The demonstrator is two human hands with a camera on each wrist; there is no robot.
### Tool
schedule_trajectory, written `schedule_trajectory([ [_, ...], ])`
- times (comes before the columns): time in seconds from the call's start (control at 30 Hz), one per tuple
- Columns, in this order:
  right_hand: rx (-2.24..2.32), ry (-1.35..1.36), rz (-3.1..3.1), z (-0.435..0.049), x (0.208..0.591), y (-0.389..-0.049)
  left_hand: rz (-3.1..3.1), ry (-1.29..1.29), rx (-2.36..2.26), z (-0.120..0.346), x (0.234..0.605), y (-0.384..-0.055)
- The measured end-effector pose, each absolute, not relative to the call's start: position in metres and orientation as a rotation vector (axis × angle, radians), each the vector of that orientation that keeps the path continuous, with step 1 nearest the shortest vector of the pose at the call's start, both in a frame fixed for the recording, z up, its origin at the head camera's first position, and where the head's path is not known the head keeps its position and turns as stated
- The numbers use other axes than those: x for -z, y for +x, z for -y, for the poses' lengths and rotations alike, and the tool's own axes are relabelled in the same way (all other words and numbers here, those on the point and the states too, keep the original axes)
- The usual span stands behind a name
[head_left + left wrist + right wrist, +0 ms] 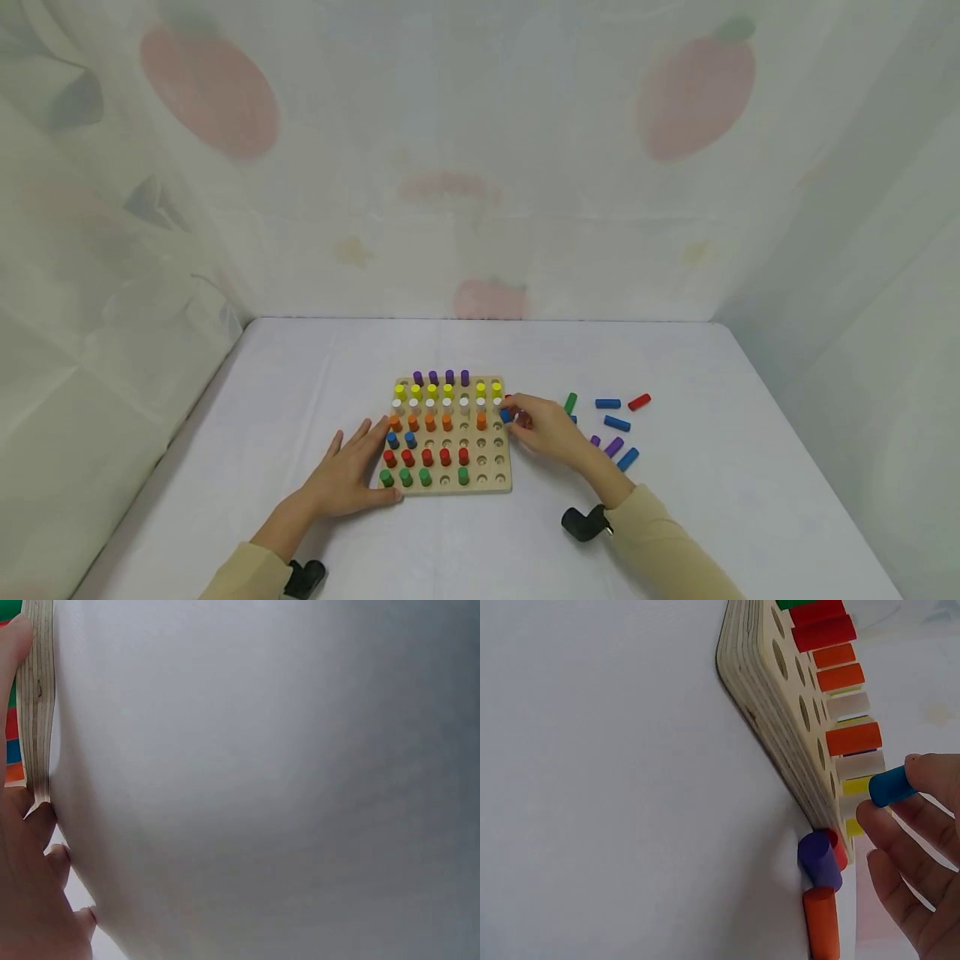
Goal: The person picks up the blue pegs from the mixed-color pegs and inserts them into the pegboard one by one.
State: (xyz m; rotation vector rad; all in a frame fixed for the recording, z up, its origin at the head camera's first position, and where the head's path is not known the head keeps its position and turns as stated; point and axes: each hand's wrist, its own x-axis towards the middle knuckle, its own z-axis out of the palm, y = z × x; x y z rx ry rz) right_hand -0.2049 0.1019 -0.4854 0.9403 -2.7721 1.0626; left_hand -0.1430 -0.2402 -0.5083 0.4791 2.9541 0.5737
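Observation:
A wooden pegboard (491,490) lies on the table, with rows of purple, yellow, white, orange, blue, red and green pegs standing in it. Several holes on its right side hold no peg. My left hand (345,479) rests spread against the board's left side, its thumb at the front left corner. In the left wrist view the thumb (21,641) touches the plywood edge. Over the board's right edge, my right hand (551,432) pinches a blue peg (889,787) between thumb and finger. The peg is tilted and apart from the holes.
Right of the board lie loose pegs: a green peg (572,403), a red peg (640,402) and several blue and purple ones. A purple peg (819,859) and an orange peg (823,922) lie near the board's edge. Patterned curtains (480,233) hang behind the table.

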Motion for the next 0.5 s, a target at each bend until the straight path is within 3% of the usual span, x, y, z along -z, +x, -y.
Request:
schedule_trajectory([
  [0.5,-1.138,0.997,2.791,-0.081,0.478,-0.207,-2.952,0.467,-0.564,0.239,0.507,-0.143],
])
